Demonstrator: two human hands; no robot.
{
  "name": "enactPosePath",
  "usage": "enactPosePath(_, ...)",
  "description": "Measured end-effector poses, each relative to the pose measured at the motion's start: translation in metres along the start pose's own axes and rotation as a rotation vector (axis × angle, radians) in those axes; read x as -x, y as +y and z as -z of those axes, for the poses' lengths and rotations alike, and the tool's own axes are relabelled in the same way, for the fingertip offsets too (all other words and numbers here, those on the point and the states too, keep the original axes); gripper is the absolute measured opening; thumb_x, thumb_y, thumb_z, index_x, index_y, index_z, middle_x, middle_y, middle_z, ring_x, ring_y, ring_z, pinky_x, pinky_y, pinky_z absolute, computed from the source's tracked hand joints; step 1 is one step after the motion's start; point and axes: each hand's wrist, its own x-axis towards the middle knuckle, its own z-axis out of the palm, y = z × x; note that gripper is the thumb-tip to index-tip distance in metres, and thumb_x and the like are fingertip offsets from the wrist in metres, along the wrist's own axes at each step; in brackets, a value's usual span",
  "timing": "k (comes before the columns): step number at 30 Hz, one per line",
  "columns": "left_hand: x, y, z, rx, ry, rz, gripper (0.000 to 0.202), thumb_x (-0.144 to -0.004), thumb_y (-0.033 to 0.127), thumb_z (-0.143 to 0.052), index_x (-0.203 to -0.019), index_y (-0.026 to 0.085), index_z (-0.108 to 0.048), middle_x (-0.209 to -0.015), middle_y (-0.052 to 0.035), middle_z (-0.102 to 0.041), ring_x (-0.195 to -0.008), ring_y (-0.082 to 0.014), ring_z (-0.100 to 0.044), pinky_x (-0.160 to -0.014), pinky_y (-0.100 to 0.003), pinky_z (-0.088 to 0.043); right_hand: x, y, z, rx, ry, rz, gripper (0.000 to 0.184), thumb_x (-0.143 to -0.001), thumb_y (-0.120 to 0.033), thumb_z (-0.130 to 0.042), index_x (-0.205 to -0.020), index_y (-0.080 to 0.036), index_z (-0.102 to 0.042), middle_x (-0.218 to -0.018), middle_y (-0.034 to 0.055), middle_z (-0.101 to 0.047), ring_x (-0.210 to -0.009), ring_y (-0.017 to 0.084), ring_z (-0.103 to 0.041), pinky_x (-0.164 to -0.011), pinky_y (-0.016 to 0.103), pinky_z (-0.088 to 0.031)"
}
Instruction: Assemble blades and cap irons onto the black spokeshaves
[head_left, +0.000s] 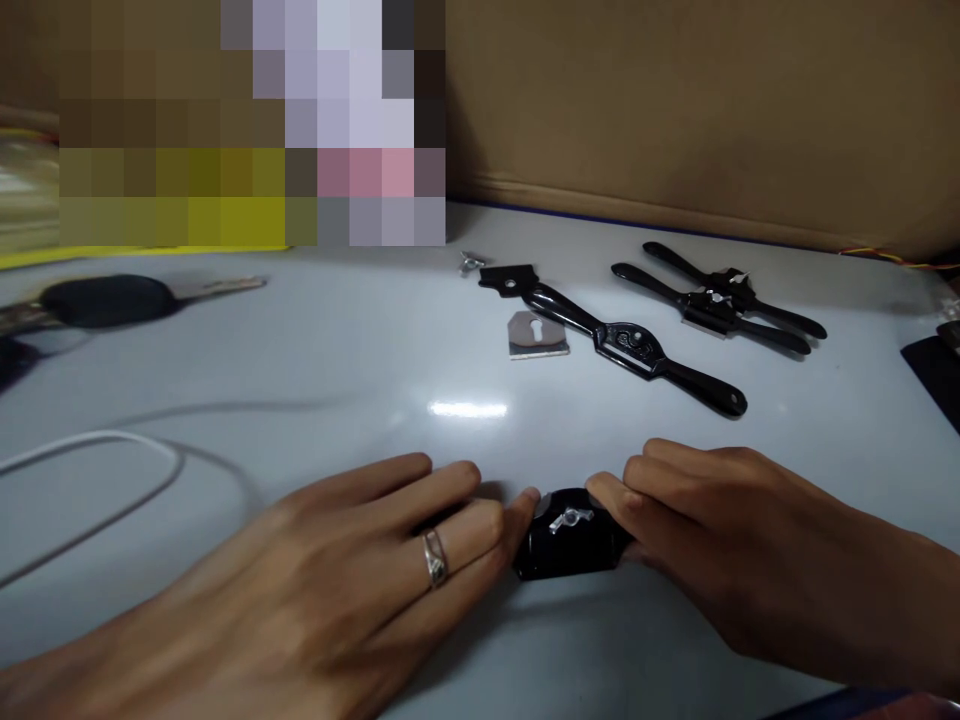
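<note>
Between my two hands is a black spokeshave (574, 545), its cap facing me and a silver wing screw (571, 518) at the cap's centre. My left hand (375, 560), with a ring on one finger, grips its left side; the handle there is hidden under the fingers. On the right side my right hand (682, 520) is closed around the other handle, thumb and forefinger near the cap. Farther off lies a taken-apart spokeshave: the black body (634, 345), a loose cap (510, 281), a slotted steel blade (538, 335) and a small screw (472, 263).
Two assembled spokeshaves (709, 312) lie side by side at the back right. A key with a black head (109, 301) and a white cable (172, 455) are on the left. A brown panel (705, 120) stands behind the white table (360, 340). A dark object (930, 370) sits at the right edge.
</note>
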Motion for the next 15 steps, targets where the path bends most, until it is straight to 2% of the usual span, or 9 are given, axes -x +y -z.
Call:
enactPosePath(6,0.000,-0.002,0.001,0.023,0.034,0.037,0.059,-0.125,0.004,-0.041,-0.171,0.019,-0.075,-0.104,-0.0014,-0.079,-0.092,-0.0241,-0.072,-0.077,-0.039,-0.057,0.001,0.000,-0.001,0.042,0.039,0.019,0.043,-0.089,0.011,-0.059,-0.113,-0.021,-0.076,-0.102,0.0002,-0.074,-0.082,0.021,-0.064,-0.069,0.038,-0.046)
enactPosePath(9,-0.001,-0.005,0.000,0.012,0.031,0.039,0.060,-0.122,0.003,-0.048,-0.171,0.022,-0.076,-0.103,-0.0018,-0.080,-0.091,-0.0256,-0.074,-0.077,-0.040,-0.060,0.001,0.000,-0.001,0.040,0.038,0.010,0.043,-0.090,0.011,-0.061,-0.117,-0.019,-0.079,-0.101,-0.0003,-0.074,-0.080,0.020,-0.063,-0.068,0.039,-0.046)
enactPosePath(12,-0.007,-0.006,0.001,-0.006,0.096,0.039,0.051,-0.123,0.008,-0.057,-0.168,0.020,-0.077,-0.103,-0.0030,-0.080,-0.093,-0.0280,-0.077,-0.080,-0.042,-0.064,0.001,0.002,0.002,0.024,0.053,-0.030,0.035,-0.097,0.006,-0.072,-0.120,-0.020,-0.080,-0.101,-0.0011,-0.075,-0.079,0.020,-0.065,-0.070,0.038,-0.048)
enactPosePath(15,-0.017,-0.005,0.004,-0.019,0.140,0.041,0.035,-0.132,0.017,-0.055,-0.159,0.018,-0.077,-0.099,-0.0015,-0.078,-0.086,-0.0242,-0.076,-0.073,-0.038,-0.062,0.001,0.006,0.005,0.028,0.097,-0.076,0.022,-0.103,-0.003,-0.084,-0.108,-0.023,-0.078,-0.098,-0.0021,-0.075,-0.079,0.019,-0.068,-0.069,0.037,-0.048)
